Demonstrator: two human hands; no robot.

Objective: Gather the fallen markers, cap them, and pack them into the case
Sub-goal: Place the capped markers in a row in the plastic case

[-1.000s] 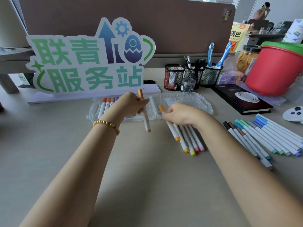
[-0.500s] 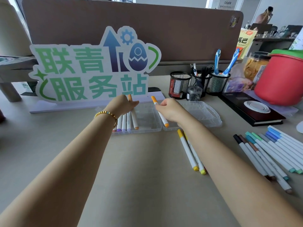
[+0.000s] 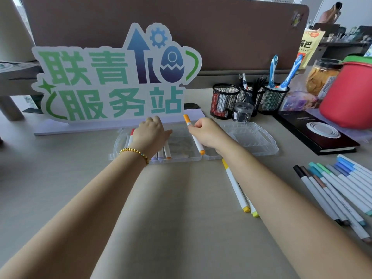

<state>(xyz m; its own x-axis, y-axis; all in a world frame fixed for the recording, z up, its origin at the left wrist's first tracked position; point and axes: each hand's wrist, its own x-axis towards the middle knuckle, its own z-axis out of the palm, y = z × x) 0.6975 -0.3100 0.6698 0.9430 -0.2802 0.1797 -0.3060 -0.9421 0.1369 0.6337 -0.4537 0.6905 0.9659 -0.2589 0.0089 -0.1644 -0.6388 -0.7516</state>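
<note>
The standing sign [image 3: 112, 85] reads 联青服务站; the yellow snack bag [image 3: 309, 46] seemingly shows 锅巴.

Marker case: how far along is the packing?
Done: a few capped markers lie in the left half of the open clear case, the left hand resting on them. In hand: the right hand holds an orange marker over the case. Left: two yellow markers beside the right forearm and the row of blue, green and dark markers at right.
</note>
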